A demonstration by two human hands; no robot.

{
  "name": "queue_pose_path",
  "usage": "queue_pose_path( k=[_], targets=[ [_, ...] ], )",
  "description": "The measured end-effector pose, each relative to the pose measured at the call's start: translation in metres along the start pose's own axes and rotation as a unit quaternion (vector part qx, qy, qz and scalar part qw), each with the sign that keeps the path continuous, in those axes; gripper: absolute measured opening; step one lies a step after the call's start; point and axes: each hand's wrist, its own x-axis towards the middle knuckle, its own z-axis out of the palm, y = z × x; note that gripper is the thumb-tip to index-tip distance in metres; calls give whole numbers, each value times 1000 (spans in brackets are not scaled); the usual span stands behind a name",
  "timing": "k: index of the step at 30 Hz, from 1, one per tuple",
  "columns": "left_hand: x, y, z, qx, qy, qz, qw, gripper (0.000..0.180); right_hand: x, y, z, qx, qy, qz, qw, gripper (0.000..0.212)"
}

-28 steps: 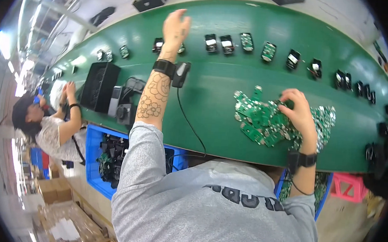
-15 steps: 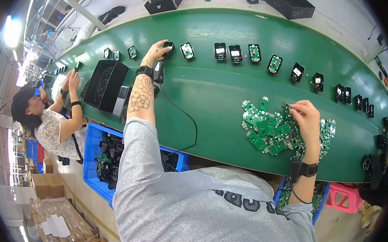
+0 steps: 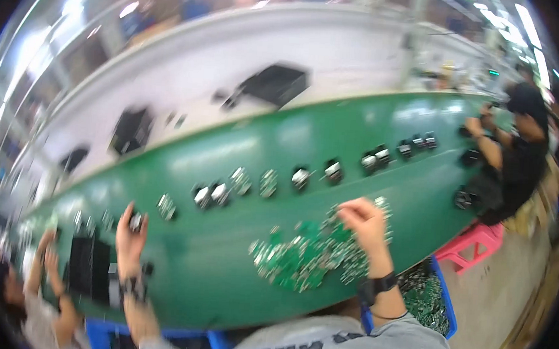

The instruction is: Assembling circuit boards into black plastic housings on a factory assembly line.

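Observation:
My left hand (image 3: 130,237) reaches to the left part of the green bench, its fingers round a small black housing (image 3: 135,221) with a pale part inside. Over a heap of green circuit boards (image 3: 293,256), my right hand (image 3: 365,223) is closed in a pinch. Motion blur hides what, if anything, lies between its fingertips. Beyond my hands a row of black housings runs across the bench. Some, like this housing (image 3: 167,207), show a green board inside; others, like this open housing (image 3: 300,178), show a white part.
A black box (image 3: 89,268) stands left of my left hand, beside a co-worker's arms (image 3: 52,275). Another person (image 3: 524,149) works at the bench's right end, near a pink stool (image 3: 472,246). Blue bins (image 3: 449,303) sit below the front edge. Dark boxes (image 3: 276,83) lie on the back ledge.
The view has swung to the right and blurred, bringing the person at the right end into sight. My left hand stays at the black housing; my right hand stays pinched over the boards.

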Motion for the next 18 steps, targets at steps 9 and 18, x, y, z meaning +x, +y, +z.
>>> queue_pose_path(
  k=[9, 18],
  targets=[
    [-118, -42, 125, -29, -125, -144, 981, 55, -10, -23, -1, 112, -39, -9, 993, 12],
    [-160, -106, 218, -93, -182, -206, 957, 59, -20, -46, 7, 194, -43, 7, 980, 14]
  ],
)
